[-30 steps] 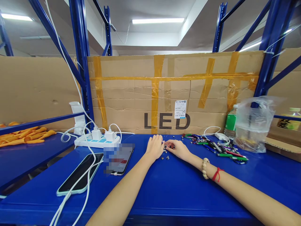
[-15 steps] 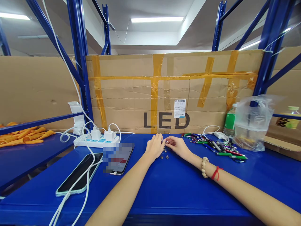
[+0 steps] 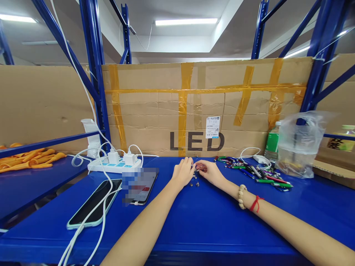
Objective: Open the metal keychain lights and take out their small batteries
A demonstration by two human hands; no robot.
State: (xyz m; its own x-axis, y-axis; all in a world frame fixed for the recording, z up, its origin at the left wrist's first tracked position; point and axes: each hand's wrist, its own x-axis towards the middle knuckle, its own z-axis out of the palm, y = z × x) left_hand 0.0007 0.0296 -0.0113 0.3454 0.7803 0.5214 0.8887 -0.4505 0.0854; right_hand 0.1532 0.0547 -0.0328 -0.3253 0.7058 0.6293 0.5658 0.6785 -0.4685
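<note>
My left hand point(image 3: 182, 172) rests at the back of the blue shelf, fingers bent together and their tips mostly turned from view. Close on its right, my right hand point(image 3: 211, 172) is pinched, thumb and forefinger near the left fingertips. Whatever either hand grips is too small and too hidden to name. Several small shiny metal pieces point(image 3: 197, 184) lie on the shelf just below and between the hands. To the right of my right hand is a loose pile of pens point(image 3: 256, 171) in green, red, blue and silver.
Left of my hands lie two phones, one dark-screened point(image 3: 95, 203) and one lit point(image 3: 145, 187), by a white power strip point(image 3: 111, 167) with trailing cables. A plastic bag with a tub point(image 3: 296, 155) and a green-labelled bottle point(image 3: 272, 142) stand right. A cardboard box point(image 3: 144, 118) closes the back.
Both hands stay in nearly the same place, with only slight finger movement. The whole view has shifted very slightly.
</note>
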